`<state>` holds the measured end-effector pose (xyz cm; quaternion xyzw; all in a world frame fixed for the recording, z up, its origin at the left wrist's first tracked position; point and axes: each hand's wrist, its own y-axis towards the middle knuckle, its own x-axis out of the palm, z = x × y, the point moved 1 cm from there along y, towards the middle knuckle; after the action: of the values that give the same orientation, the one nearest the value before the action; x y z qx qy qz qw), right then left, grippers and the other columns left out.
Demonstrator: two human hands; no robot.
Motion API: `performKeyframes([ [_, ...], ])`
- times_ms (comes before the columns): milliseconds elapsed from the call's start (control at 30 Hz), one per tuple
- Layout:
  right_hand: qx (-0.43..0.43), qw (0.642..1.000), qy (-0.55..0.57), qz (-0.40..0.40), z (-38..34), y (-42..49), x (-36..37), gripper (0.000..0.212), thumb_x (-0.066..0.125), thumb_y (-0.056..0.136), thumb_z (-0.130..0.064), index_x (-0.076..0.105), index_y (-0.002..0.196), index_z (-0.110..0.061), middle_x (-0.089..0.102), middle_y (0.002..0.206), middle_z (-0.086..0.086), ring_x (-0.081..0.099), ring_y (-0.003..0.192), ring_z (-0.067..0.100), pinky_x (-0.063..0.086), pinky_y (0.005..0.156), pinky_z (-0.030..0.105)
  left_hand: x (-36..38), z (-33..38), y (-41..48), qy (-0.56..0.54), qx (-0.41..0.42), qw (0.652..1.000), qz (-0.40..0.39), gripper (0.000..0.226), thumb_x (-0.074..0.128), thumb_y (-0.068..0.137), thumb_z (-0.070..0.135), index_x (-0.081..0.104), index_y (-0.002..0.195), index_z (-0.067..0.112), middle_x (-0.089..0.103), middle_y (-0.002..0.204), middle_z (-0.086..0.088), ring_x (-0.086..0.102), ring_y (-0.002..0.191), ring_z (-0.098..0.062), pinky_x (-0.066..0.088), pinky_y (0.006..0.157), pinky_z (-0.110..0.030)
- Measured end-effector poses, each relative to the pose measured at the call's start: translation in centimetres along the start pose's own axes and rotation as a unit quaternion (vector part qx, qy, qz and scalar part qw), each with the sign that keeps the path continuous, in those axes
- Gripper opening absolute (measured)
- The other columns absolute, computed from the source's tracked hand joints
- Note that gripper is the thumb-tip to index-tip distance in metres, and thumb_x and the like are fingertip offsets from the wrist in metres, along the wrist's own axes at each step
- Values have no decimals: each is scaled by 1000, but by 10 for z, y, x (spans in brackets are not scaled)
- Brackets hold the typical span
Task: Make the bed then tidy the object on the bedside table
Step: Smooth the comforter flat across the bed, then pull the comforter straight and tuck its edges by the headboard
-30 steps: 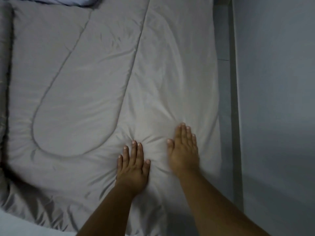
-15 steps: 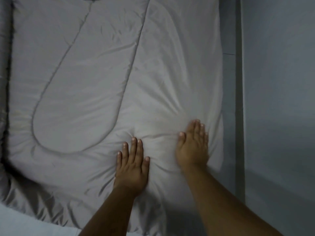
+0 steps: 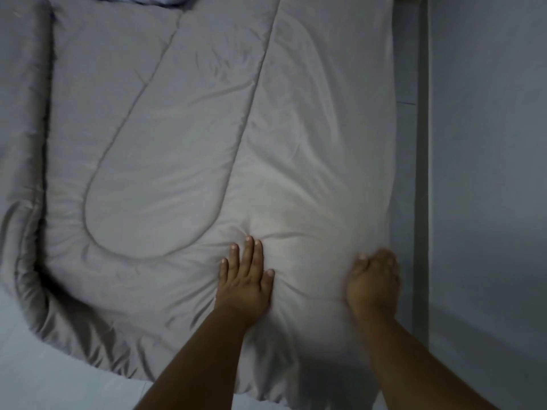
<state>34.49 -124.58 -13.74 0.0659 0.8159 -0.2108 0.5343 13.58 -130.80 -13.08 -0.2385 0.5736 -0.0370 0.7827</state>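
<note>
Left hand (image 3: 245, 279) spread flat pins the quilt (image 3: 183, 149); right hand (image 3: 373, 279), blurred at its edge, grip indeterminable.

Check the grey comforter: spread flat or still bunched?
Mostly spread: the comforter lies flat across the bed, with creases around the left hand and a rumpled near-left edge.
</note>
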Motion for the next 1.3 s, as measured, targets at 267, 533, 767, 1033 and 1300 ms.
performKeyframes([
  [267,-95,989,-112,-25,-106,-27,-91,60,18,100,-38,21,147,-2,21,156,16,18,144,31,14,118,43,-126,-16,-4,10,39,998,-48,67,27,99,50,2,153,22,-2,163,2,2,150,-25,9,122,-39],
  [533,-229,967,-94,55,-340,-119,-150,55,26,100,-41,34,143,-8,39,149,11,32,138,28,18,116,42,-329,-139,-14,11,62,996,60,61,33,98,48,21,151,20,22,159,0,14,148,-26,16,121,-37],
  [767,-291,950,-71,92,-520,-229,-156,52,31,99,-41,44,137,-7,53,136,12,48,123,31,29,109,40,-486,-316,-47,76,25,991,108,53,36,97,44,36,145,20,34,153,-2,29,140,-28,29,114,-41],
  [1033,-351,927,-28,132,-704,-262,-141,47,37,98,-37,54,125,-2,61,123,18,53,113,35,36,102,41,-607,-416,-6,82,10,984,158,53,37,97,43,35,145,22,36,152,-3,35,135,-30,32,109,-40],
  [1300,-389,912,-13,128,-883,-230,-59,49,37,98,-37,52,129,-3,59,128,18,50,119,32,29,108,41,-672,-522,105,107,12,981,159,61,35,97,46,19,152,23,21,159,-1,22,144,-29,22,116,-42],
])
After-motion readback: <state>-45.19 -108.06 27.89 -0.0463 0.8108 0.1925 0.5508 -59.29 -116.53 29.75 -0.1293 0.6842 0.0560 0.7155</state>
